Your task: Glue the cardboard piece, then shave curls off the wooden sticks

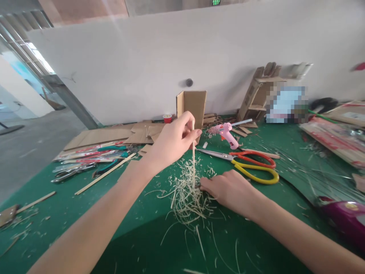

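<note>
A thin, pale wooden stick point(194, 163) stands nearly upright, pinched near its top by my left hand point(182, 133). Its lower end meets a heap of curled wood shavings point(186, 198). Beside that lower end, my right hand point(228, 186) is closed with its knuckles up; a small dark bit shows at its fingertips, but what it holds is hidden. Just beyond my right hand lie scissors point(242, 161) with one red and one yellow handle. A pink glue gun point(228, 137) with a glue stick in its back rests farther off.
Folded cardboard point(196, 102) stands against the white wall point(171, 57). Flat cardboard pieces point(105, 135), packaged tools point(91, 156) and a loose stick point(105, 174) lie to the left on the green table point(85, 228). At right are a cardboard structure point(253, 95) and a purple object point(345, 219).
</note>
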Demonstrator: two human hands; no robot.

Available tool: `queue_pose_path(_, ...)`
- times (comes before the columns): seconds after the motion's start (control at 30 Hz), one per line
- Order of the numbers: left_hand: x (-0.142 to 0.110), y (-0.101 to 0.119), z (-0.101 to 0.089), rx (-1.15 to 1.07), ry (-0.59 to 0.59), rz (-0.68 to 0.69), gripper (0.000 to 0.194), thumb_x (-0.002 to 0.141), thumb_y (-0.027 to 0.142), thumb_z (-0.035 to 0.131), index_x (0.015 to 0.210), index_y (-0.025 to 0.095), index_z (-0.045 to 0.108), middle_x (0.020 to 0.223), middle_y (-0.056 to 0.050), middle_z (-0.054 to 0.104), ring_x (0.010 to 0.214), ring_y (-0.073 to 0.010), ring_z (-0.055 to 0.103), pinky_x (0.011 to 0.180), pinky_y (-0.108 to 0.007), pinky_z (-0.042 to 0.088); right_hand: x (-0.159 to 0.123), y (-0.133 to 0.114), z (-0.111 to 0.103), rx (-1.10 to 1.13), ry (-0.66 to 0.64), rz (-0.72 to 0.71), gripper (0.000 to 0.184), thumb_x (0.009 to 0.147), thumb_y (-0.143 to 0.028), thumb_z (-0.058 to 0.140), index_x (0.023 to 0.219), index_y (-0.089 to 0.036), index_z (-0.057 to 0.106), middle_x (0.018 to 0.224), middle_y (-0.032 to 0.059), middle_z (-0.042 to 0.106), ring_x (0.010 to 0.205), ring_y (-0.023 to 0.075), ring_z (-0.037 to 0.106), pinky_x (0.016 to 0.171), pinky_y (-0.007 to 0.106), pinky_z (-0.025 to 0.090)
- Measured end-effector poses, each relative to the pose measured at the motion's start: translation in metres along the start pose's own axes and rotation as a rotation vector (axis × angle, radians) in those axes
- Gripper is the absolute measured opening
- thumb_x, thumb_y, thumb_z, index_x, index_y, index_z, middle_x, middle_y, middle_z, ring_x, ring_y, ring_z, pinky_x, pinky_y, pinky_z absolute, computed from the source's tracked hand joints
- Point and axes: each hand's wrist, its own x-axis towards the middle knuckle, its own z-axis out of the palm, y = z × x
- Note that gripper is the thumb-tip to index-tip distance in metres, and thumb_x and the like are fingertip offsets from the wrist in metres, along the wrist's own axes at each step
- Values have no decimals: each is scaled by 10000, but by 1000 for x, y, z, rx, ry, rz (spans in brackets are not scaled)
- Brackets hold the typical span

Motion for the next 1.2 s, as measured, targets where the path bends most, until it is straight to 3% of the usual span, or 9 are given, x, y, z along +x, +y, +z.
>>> queue_pose_path(0.2, -1, 1, 1, 36, 10, 11, 103, 860, 288, 430, 813, 223, 365, 632, 37, 601, 610, -120, 620, 558, -228, 462, 10, 2, -8, -78, 120, 156, 332, 924, -345, 291, 766, -178, 530, 521, -8, 540, 392, 67, 360, 466, 298, 91)
queue_pose_path(0.4, -1, -1, 1, 14, -4, 22, 78, 861, 262, 425, 832, 224, 364, 643, 40, 612, 596, -106, 617, 554, -210, 460, 3, 1, -4, -19, 0, -1, 237, 917, -294, 346, 800, -219, 539, 508, -39, 539, 427, 72, 379, 488, 300, 89)
queue_pose_path(0.6, -1, 0, 1, 5, -6, 16, 101, 867, 278, 423, 811, 224, 358, 645, 35, 605, 610, -116, 619, 556, -221, 467, 12, 4, -8, -88, 81, 133, 347, 932, -363, 271, 772, -190, 526, 538, -6, 554, 426, 79, 386, 479, 291, 100)
queue_pose_path(0.8, -1, 3, 1, 0, -11, 17, 80, 865, 257, 415, 811, 223, 366, 654, 33, 614, 603, -112, 617, 552, -212, 467, 5, -7, -2, -53, -73, -4, 117, 836, -169, 428, 826, -213, 536, 511, -35, 546, 407, 73, 390, 482, 284, 122)
queue_pose_path(0.87, -2, 5, 1, 20, -8, 23, 76, 865, 256, 410, 810, 223, 369, 639, 37, 615, 600, -110, 614, 562, -214, 466, 5, -6, -2, -77, -16, 9, 115, 837, -163, 419, 824, -207, 524, 511, -30, 542, 415, 74, 404, 479, 282, 114)
queue_pose_path(1.0, -2, 6, 1, 40, -10, 11, 69, 864, 270, 402, 825, 219, 375, 639, 35, 619, 596, -111, 609, 561, -216, 461, 11, -3, -6, -104, 117, 159, 260, 917, -328, 316, 788, -196, 499, 526, -13, 556, 394, 70, 397, 472, 282, 88)
queue_pose_path(1.2, -1, 5, 0, 17, -35, -21, 77, 866, 289, 398, 848, 215, 388, 669, 19, 628, 627, -118, 616, 570, -212, 470, 5, -6, -1, -63, -27, 46, 200, 906, -303, 366, 804, -222, 517, 499, -26, 563, 391, 87, 420, 472, 300, 88)
